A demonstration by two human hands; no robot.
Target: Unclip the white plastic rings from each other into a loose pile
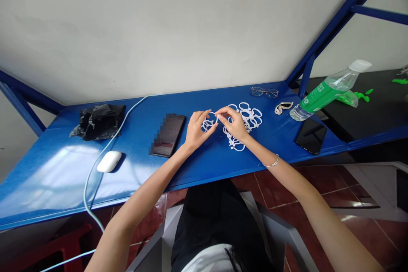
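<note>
A thin white plastic ring is held up between both hands over the blue table. My left hand grips its left side and lower edge between thumb and fingers. At its right side, my right hand pinches the ring with thumb and fingertips. Beneath and around my right hand lies a loose pile of similar white rings, each with a small knob or clasp. A few more white rings lie on the table behind the left fingers, partly hidden.
Left on the blue table are a phone, a white earbud case, a pale cable and a black plastic bag. To the right are eyeglasses, a white strap-like item, a tilted bottle and another phone.
</note>
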